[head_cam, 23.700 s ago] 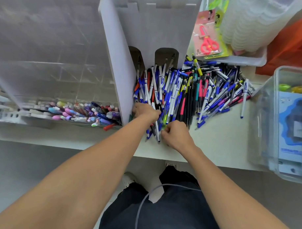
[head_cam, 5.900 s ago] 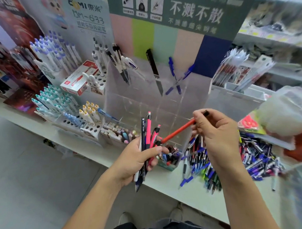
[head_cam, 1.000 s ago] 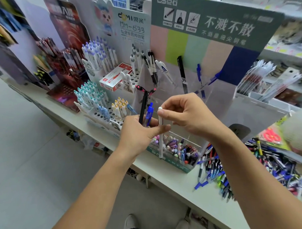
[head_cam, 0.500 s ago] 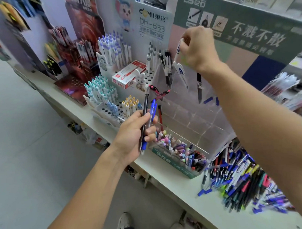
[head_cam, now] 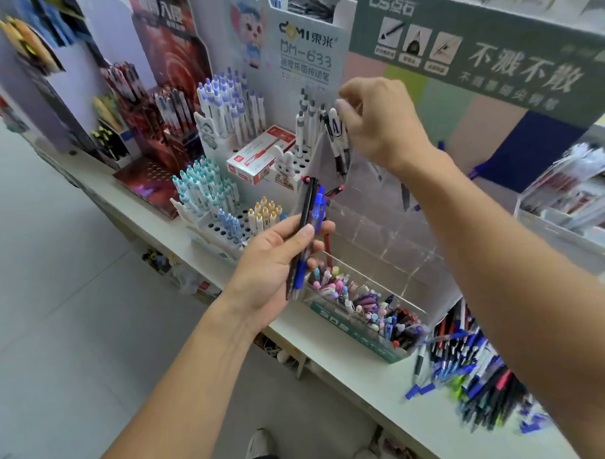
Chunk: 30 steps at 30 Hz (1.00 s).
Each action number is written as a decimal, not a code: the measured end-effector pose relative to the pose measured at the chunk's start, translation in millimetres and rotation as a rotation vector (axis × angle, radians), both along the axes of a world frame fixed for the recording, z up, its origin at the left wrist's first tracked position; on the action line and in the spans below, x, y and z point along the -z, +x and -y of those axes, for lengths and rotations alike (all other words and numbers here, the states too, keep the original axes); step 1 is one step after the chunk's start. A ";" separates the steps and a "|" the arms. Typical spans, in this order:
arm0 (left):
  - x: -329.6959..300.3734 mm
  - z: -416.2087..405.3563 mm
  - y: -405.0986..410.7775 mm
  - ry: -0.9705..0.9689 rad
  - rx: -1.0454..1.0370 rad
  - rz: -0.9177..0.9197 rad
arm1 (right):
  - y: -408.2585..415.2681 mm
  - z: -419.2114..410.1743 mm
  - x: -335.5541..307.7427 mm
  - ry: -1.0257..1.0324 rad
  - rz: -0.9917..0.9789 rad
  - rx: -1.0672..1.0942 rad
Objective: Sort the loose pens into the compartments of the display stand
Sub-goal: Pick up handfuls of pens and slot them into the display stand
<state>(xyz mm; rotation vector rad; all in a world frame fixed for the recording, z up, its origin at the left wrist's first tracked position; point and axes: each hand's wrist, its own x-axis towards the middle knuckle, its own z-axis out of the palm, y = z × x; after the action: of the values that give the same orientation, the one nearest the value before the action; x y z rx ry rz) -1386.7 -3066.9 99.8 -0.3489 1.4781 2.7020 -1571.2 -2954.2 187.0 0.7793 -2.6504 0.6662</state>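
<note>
The clear display stand [head_cam: 380,211] rises on the white counter, under a green sign. My right hand [head_cam: 377,122] is raised at the stand's upper left compartment, where thumb and forefinger pinch the top of a white pen [head_cam: 335,131] that leans among other white and black pens. My left hand [head_cam: 272,262] is lower, in front of the stand, and grips a small bunch of pens [head_cam: 308,222]: black, blue and red. The pile of loose pens [head_cam: 477,383] lies on the counter at the lower right, partly hidden behind my right forearm.
A clear tray [head_cam: 352,320] of small colourful pens stands at the stand's foot. To the left are a white peg stand [head_cam: 226,199] of capped pens and a red-and-white box [head_cam: 262,152]. The counter edge [head_cam: 324,364] runs diagonally, with grey floor below.
My right hand has dropped from the sign down to the upper left compartment with the white pen. My left hand keeps its bunch and has barely moved.
</note>
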 end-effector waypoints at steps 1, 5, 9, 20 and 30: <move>-0.8 -2.2 -2.0 0.010 0.003 -0.005 | 13.0 -12.7 2.7 -0.104 0.049 -0.008; -1.8 -16.8 -13.3 -0.012 -0.034 0.003 | 61.2 -71.7 27.4 -0.347 0.383 0.031; -5.8 -32.2 -24.7 -0.113 -0.058 0.041 | 79.4 -100.9 36.7 -0.520 0.585 -0.007; -11.9 -45.3 -30.7 -0.100 -0.175 0.060 | 32.6 -51.9 9.4 -0.350 0.101 0.025; -17.2 -5.9 -19.7 -0.009 -0.183 0.048 | -43.6 23.1 21.0 -0.063 0.035 0.139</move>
<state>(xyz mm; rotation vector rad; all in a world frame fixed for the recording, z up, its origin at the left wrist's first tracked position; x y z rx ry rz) -1406.3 -3061.1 117.0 -0.5725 1.5155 2.8031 -1614.9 -2977.3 166.0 0.5649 -2.6710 0.7279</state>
